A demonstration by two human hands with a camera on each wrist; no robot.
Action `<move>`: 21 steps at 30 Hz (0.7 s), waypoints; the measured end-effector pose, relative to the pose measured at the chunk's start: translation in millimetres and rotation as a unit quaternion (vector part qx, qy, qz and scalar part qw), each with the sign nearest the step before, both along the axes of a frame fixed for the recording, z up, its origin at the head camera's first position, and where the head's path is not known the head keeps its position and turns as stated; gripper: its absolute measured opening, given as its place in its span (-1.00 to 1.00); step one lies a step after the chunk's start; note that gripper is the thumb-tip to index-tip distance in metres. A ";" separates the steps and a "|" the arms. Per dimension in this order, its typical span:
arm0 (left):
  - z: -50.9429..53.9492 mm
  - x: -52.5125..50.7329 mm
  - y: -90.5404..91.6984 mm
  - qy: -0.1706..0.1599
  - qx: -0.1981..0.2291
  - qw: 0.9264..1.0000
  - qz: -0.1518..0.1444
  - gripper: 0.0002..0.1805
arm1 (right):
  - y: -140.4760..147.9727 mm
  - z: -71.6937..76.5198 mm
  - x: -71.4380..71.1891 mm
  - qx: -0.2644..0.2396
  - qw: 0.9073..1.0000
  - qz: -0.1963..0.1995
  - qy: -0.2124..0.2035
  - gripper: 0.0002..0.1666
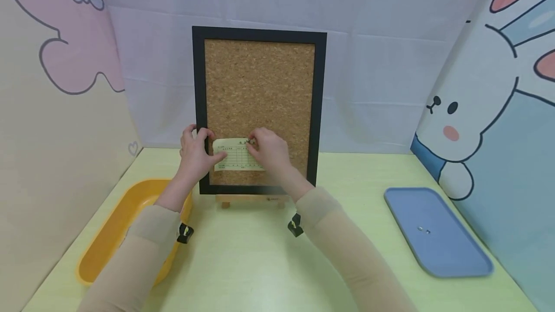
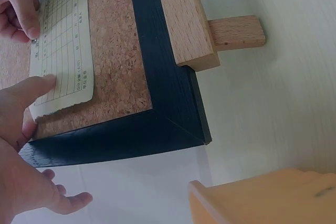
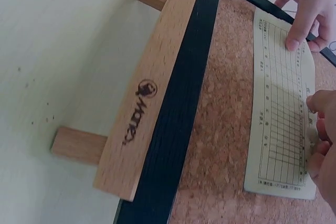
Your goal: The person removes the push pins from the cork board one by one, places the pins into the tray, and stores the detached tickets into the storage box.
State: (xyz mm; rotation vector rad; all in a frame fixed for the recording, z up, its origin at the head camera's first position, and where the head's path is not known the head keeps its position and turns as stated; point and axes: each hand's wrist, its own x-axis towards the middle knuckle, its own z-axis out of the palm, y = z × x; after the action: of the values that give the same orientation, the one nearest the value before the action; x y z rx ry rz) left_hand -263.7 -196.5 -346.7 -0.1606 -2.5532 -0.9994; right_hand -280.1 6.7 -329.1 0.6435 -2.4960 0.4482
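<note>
A pale yellow printed paper form [image 1: 236, 158] lies flat against the lower part of a black-framed cork board [image 1: 260, 85]. My left hand [image 1: 197, 150] reaches across the frame's left edge. Its thumb presses the form near its left end, while the index finger touches by the upper left corner and other fingers extend past the frame. At the form's top edge my right hand [image 1: 270, 148] pinches a small pushpin [image 1: 248, 141], mostly hidden by the fingertips. In the right wrist view, the form [image 3: 278, 114] shows ruled columns and printed characters.
The board leans on a wooden stand [image 1: 251, 198]. A yellow bin [image 1: 104, 225] sits at the left, partly behind my left sleeve. At the right lies a blue tray [image 1: 446, 249] with two tiny shiny pieces [image 1: 424, 229]. Cartoon-printed cloth hangs on both sides.
</note>
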 end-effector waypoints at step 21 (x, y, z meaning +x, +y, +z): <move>1.7 2.1 -2.9 -0.073 -0.008 0.997 -0.007 -0.53 | -9.4 0.4 -3.9 0.047 0.997 -0.040 0.052 -0.88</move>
State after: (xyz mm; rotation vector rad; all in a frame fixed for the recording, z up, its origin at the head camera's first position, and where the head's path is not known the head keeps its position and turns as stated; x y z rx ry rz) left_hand -261.6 -199.4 -345.0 -0.1139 -2.6953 -1.0317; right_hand -284.0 -2.7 -328.7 0.5842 -2.4458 0.2626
